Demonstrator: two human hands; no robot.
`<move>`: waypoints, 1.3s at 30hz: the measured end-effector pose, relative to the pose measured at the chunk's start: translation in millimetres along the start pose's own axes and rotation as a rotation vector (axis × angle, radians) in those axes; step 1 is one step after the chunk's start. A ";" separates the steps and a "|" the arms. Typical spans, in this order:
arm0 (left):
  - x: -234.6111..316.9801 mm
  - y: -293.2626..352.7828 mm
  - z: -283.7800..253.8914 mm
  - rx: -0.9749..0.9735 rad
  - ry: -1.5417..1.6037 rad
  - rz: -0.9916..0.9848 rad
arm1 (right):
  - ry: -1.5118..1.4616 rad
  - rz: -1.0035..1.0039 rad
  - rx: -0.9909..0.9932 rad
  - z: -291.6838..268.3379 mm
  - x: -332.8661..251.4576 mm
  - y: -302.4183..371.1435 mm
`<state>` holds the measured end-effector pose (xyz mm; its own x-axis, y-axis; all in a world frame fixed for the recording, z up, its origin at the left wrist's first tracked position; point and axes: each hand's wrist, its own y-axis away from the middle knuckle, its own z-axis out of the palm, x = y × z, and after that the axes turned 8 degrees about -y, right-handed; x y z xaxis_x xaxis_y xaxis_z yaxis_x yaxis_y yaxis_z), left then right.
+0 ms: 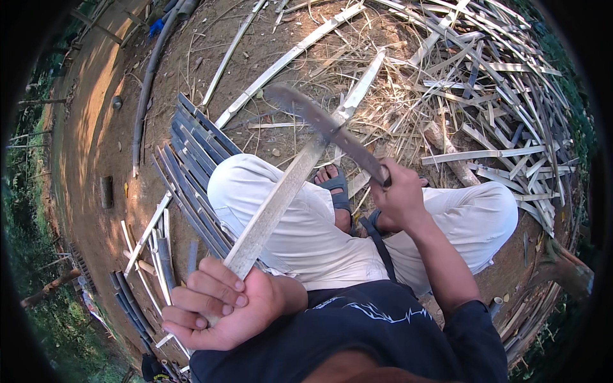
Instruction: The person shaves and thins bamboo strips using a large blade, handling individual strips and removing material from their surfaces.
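Observation:
My left hand [223, 303] is closed around the near end of a long, pale split bamboo strip [274, 214]. The strip slants up and to the right, away from my body, over my bent left knee. In my right hand [399, 195] is the handle of a machete [345, 142] with a dark, worn blade. Its blade lies across the strip near a bamboo joint, pointing up and to the left, its tip slightly blurred. Whether the edge bites into the strip I cannot tell.
Dark split bamboo slats [195, 143] lie stacked beside my left knee. A big heap of bamboo strips and shavings [504, 96] covers the ground at the far right. A long dark pole [148, 96] lies at the left, with a short log piece [106, 192] near it. My sandalled foot [333, 185] rests ahead.

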<state>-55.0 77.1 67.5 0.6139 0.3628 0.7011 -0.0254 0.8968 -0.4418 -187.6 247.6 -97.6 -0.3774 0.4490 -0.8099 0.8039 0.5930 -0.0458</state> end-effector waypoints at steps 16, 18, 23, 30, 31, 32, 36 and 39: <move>-3.9 20.3 11.4 0.079 -0.095 0.043 | 0.030 -0.441 -0.021 -20.3 -36.9 11.0; -1.1 20.3 12.7 0.034 -0.057 0.020 | 0.123 -0.167 0.058 -13.1 25.4 -11.5; -2.0 16.8 8.3 0.051 -0.049 0.010 | -0.004 -0.092 -0.024 -3.7 -26.5 8.6; -7.9 10.7 2.8 0.070 -0.083 -0.017 | 0.048 0.063 -0.034 -17.4 14.2 -33.2; -8.6 5.9 0.2 0.094 -0.081 -0.025 | 0.020 0.032 -0.045 -12.7 -4.1 -24.0; -9.8 10.8 1.9 0.017 -0.005 -0.009 | 0.004 -0.055 -0.025 -5.3 -16.9 -8.9; -2.3 20.4 6.7 -0.023 0.018 -0.004 | 0.157 -0.078 0.040 -1.5 23.7 -22.8; -8.1 20.4 6.4 0.033 -0.040 -0.001 | 0.143 0.159 0.026 -21.0 43.5 -47.4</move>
<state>-65.5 94.1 56.4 0.5816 0.3712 0.7238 -0.0516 0.9048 -0.4227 -251.8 253.0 -118.4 -0.3046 0.6269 -0.7171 0.8694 0.4905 0.0596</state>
